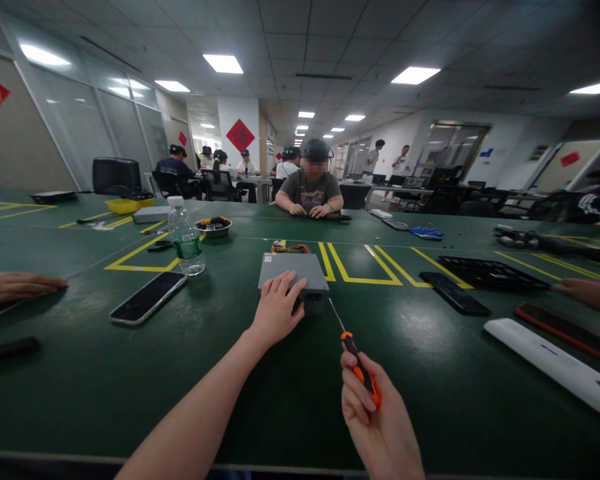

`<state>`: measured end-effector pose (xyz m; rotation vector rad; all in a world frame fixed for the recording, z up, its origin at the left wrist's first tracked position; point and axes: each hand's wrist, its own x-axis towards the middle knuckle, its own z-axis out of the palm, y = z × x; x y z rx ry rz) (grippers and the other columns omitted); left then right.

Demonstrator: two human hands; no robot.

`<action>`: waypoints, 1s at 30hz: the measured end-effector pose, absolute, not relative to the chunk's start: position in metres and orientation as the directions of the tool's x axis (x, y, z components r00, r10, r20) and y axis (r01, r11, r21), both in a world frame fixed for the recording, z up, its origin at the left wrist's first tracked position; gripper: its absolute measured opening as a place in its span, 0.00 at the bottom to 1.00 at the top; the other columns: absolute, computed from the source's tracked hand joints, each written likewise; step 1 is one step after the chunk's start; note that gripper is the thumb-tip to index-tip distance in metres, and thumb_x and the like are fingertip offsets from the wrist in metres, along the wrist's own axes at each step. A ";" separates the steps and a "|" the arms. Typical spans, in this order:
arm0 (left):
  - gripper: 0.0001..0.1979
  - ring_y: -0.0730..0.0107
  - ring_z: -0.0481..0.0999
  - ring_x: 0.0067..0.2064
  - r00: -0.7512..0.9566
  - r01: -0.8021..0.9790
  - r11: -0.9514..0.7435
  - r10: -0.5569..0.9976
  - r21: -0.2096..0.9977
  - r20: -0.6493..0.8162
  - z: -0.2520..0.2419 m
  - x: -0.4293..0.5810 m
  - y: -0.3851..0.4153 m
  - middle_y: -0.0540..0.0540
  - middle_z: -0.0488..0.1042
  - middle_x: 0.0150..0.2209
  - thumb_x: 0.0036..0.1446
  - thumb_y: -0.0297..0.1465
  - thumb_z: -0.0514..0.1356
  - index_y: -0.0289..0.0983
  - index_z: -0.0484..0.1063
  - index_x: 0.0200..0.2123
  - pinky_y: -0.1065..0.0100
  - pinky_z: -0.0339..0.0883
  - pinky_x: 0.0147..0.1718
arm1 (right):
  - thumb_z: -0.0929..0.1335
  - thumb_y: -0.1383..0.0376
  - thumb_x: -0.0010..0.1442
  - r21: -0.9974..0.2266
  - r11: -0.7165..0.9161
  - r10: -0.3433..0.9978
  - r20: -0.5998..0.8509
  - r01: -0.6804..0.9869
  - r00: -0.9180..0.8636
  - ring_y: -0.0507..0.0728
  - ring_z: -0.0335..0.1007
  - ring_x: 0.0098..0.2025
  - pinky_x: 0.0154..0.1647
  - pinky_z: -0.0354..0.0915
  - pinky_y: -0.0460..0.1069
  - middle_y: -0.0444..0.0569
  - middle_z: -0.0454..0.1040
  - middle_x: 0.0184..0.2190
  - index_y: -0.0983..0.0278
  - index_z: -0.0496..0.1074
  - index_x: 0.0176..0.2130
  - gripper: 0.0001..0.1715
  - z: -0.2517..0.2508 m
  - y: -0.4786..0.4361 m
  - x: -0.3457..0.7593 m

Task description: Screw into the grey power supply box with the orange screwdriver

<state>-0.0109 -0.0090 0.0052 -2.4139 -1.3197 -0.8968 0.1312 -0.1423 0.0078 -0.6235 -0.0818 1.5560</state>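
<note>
A grey metal computer power supply [275, 265] sits on the green table straight ahead, its bundle of coloured wires [295, 248] coming out at the far side. My left hand [281, 301] lies on its top and near edge with the fingers spread. In my right hand [367, 393] is a screwdriver [349, 343] with an orange and black handle, gripped in closed fingers. Its thin shaft points up and left, and the tip is close to the power supply's right side; whether it touches I cannot tell.
To the left stand a water bottle [186, 240], a phone [149, 297] and a metal bowl [215, 227]. Rightward lie another phone [454, 293], a black grille-like panel [493, 272] and a long white case [550, 363]. A person [311, 187] sits opposite; other people's hands rest at both sides.
</note>
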 end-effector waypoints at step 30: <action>0.20 0.58 0.58 0.57 0.385 0.820 -0.565 0.664 0.093 0.642 0.003 -0.010 -0.007 0.43 0.63 0.55 0.54 0.30 0.54 0.42 0.61 0.52 0.55 0.53 0.53 | 0.73 0.59 0.42 -0.785 -0.081 0.966 -0.214 -0.614 0.146 0.39 0.43 0.12 0.13 0.39 0.39 0.41 0.69 0.23 0.64 0.68 0.32 0.19 0.002 -0.130 0.098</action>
